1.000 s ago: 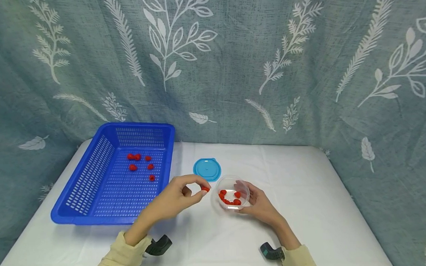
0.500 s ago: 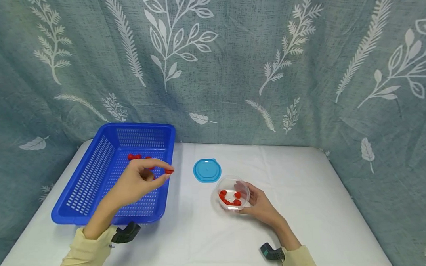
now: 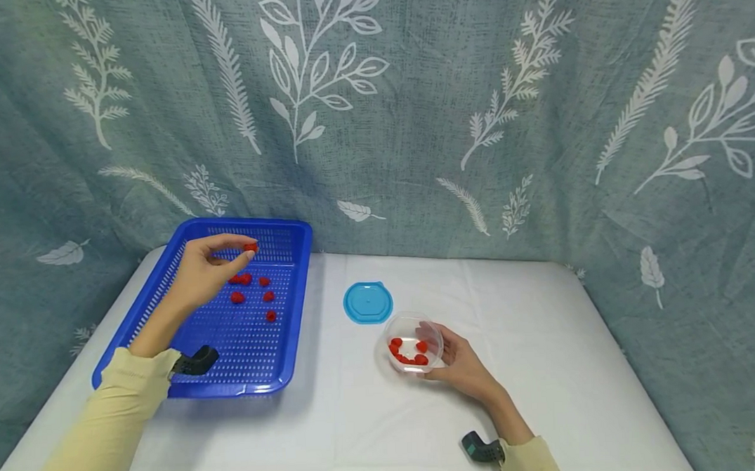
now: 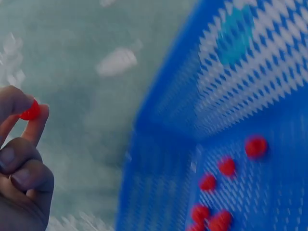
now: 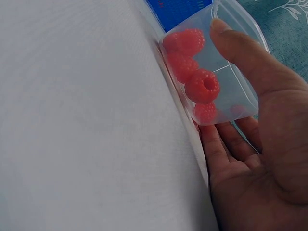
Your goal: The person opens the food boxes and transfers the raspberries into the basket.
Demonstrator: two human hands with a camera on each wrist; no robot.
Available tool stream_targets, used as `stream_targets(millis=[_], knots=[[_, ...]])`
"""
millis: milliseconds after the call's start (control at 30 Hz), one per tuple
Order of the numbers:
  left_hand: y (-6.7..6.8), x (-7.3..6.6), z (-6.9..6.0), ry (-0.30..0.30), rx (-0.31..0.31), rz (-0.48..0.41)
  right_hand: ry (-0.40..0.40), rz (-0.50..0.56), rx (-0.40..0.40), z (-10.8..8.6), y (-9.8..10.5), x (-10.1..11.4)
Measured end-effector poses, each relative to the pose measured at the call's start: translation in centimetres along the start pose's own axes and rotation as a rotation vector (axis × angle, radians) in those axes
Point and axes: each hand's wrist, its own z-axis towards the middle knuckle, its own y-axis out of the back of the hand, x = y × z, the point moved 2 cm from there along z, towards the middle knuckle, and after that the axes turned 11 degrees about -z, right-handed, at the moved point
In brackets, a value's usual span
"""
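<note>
My left hand (image 3: 207, 271) pinches a red raspberry (image 3: 250, 247) between thumb and forefinger, above the back part of the blue basket (image 3: 285, 352). In the left wrist view the pinched raspberry (image 4: 31, 110) shows at the fingertips. Several raspberries (image 4: 256, 146) lie on the basket floor. On the white cloth my right hand (image 3: 464, 364) holds a clear round-cornered container (image 3: 402, 324) with several raspberries inside. The right wrist view shows the thumb along the container's side, fingers on the other side, and raspberries (image 5: 202, 86) within.
A blue lid (image 3: 368, 303) lies flat on the white-covered table (image 3: 361, 433), between the basket and the container and farther back. Behind the table hangs a green curtain (image 3: 411, 136) with white leaf patterns.
My left hand has moved left and away from me, from beside the container to over the basket, still pinching a raspberry. My right hand and the container have stayed in place.
</note>
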Motion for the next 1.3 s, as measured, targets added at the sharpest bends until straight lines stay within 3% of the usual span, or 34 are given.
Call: stream_targets(millis=[167, 367, 533, 700, 800, 1033, 1300], knots=[[1.7, 2.8, 0.7, 0.06, -0.035, 0.138, -0.007, 0.003, -0.001, -0.1, -0.1, 0.0], [3.5, 6.7, 0.9, 0.23, -0.027, 0.196, -0.005, 0.016, 0.0, -0.1, -0.2, 0.2], [4.4, 9.5, 0.7, 0.387, 0.085, 0.241, -0.011, 0.013, 0.0, -0.1, -0.2, 0.2], [5.0, 10.9, 0.3, 0.496, 0.178, 0.282, -0.014, 0.007, -0.003, -0.1, -0.3, 0.1], [5.0, 11.4, 0.3, 0.499, 0.211, 0.292, -0.019, 0.004, -0.006, -0.1, -0.3, 0.0], [4.7, 12.4, 0.4, 0.429, 0.245, 0.314, -0.023, 0.002, -0.006, -0.2, -0.2, 0.0], [4.2, 12.2, 0.4, 0.417, 0.266, 0.409, -0.008, 0.001, -0.005, -0.1, 0.0, -0.1]])
